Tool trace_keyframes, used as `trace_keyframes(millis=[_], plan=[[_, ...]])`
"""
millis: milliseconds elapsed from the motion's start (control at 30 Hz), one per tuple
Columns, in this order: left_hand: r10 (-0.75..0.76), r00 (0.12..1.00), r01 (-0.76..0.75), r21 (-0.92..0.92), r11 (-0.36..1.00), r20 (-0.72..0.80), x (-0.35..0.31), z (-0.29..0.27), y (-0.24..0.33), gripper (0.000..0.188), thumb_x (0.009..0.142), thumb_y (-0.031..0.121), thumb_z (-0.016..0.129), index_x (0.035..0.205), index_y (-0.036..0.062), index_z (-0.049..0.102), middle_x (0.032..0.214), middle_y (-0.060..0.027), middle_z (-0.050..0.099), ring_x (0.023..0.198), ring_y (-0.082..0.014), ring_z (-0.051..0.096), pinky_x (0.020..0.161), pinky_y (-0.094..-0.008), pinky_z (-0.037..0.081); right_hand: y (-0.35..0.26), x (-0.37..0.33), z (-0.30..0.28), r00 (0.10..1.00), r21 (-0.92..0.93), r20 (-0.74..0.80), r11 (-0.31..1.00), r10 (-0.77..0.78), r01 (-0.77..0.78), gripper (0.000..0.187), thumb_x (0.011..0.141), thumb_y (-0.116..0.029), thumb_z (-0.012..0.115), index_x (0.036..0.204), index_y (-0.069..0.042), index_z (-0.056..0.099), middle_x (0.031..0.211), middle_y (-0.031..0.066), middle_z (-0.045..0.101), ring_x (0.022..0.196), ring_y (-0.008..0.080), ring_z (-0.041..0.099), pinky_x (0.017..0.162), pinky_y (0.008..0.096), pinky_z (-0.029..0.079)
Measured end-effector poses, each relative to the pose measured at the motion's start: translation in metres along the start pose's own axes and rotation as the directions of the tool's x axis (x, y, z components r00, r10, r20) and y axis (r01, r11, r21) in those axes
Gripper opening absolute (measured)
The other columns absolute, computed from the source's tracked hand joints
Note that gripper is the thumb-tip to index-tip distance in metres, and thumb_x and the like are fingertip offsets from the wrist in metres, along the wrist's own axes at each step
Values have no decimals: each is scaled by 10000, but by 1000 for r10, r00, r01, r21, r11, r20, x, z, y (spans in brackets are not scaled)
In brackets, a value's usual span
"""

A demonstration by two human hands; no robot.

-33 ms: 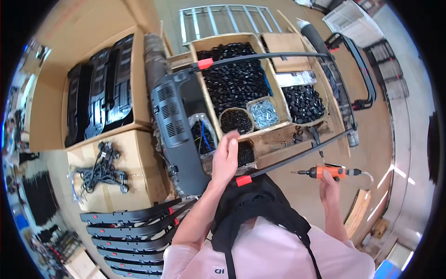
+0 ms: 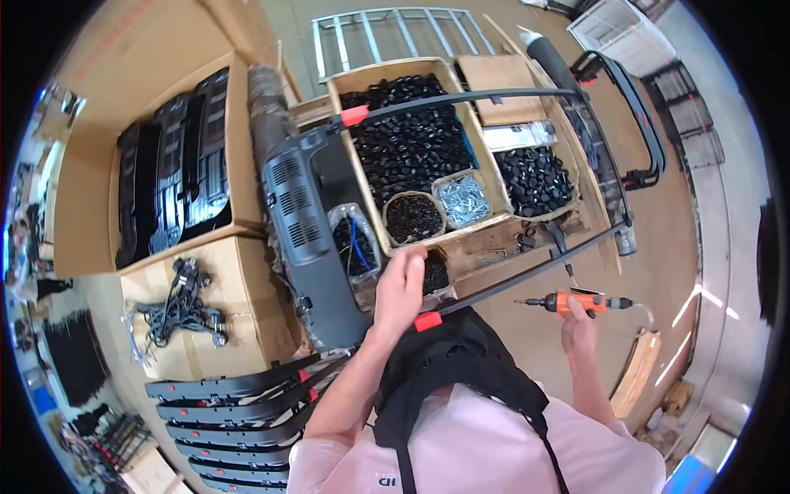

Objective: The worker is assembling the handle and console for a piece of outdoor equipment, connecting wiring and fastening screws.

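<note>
My right hand (image 2: 579,329) is wrapped round an orange electric screwdriver (image 2: 566,302), whose bit points left. The fingers of my left hand (image 2: 400,292) are pressed together, just below a round tub of small black parts (image 2: 414,218) and beside a smaller box of black screws (image 2: 434,272). What they hold, if anything, is too small or hidden to make out. A large black plastic frame (image 2: 290,198) with a slotted panel, long side rails and red end pieces (image 2: 428,321) lies across the bench in front of me.
A wooden bin of black plastic parts (image 2: 411,132), a box of silver screws (image 2: 463,200) and black caps (image 2: 531,181) sit inside the frame's outline. At left stand an open carton (image 2: 240,140), a cable bundle (image 2: 181,309) and stacked black panels (image 2: 222,412).
My left hand has drawn back slightly toward me from the rim of the round tub. My right hand with the screwdriver has hardly moved.
</note>
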State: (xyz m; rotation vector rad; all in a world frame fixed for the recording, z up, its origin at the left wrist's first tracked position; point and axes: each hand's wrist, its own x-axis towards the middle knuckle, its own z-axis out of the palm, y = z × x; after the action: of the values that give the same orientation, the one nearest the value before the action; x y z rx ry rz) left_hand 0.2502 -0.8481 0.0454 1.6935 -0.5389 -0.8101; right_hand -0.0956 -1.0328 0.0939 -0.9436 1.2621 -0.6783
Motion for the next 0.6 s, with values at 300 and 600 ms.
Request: trace_keyframes(millis=[300, 600], plan=[[-298, 944, 39, 845, 534, 145, -29, 88, -10, 655, 1079, 587, 430, 993, 41, 781, 871, -224, 773, 899, -374, 777, 817, -506, 616, 252, 220, -13, 941, 438, 193, 834, 278, -336, 321, 1011, -304, 745, 1244, -112, 635, 1193, 61, 674, 1163, 227, 622, 1115, 405, 513], [-452, 892, 259, 856, 448, -34, -31, 85, -5, 670, 1087, 573, 402, 966, 47, 797, 895, -215, 781, 890, -391, 773, 843, -502, 615, 179, 183, 42, 252, -483, 650, 646, 717, -591, 279, 1020, -220, 685, 1222, -29, 690, 1107, 112, 725, 983, 261, 718, 960, 408, 599]])
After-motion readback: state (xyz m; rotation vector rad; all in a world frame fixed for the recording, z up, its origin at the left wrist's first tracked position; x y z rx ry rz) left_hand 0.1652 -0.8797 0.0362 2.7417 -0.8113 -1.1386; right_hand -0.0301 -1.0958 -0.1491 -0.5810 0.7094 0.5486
